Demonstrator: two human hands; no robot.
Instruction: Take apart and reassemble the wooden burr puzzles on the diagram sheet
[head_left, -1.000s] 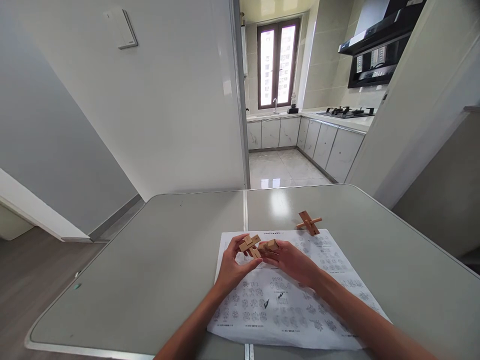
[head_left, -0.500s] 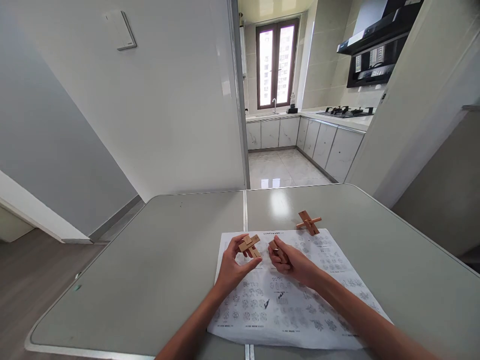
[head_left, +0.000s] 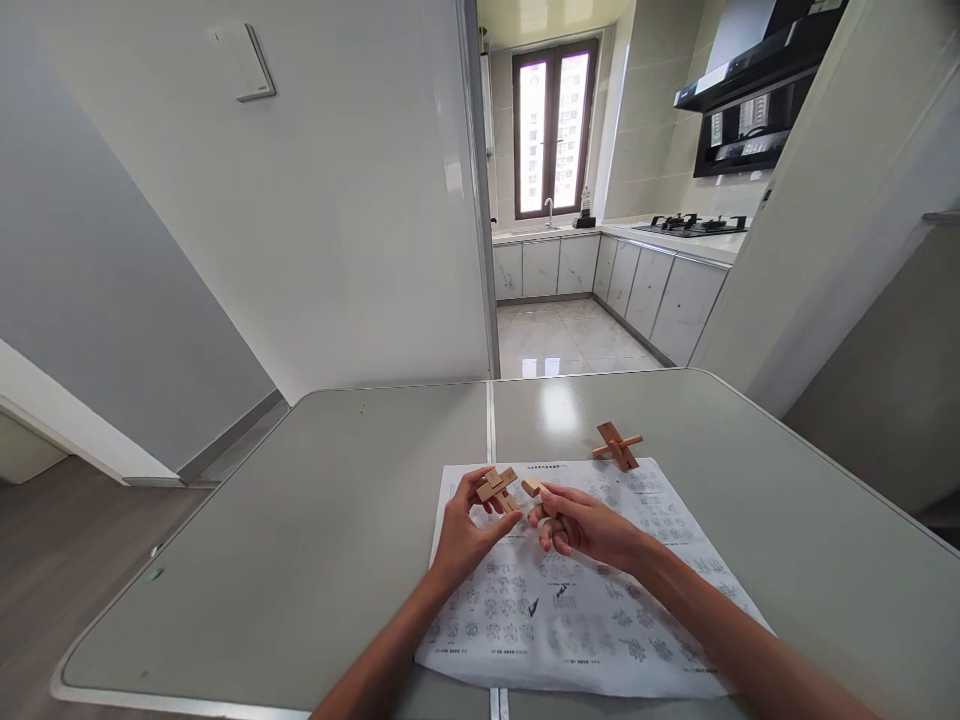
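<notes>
Here, I have my left hand (head_left: 462, 538) clamped on joined wooden blocks (head_left: 496, 488), my right hand (head_left: 591, 526), loosely curled, pinching a single block (head_left: 532, 487).

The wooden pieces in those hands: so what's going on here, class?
A person is handling them over a printed sheet on a grey table. The left hand holds a cluster of joined wooden pieces. The right hand grips a small wooden block beside it, with a gap showing between. Another assembly of crossed wooden pieces lies at the sheet's far edge, with neither hand on it.
</notes>
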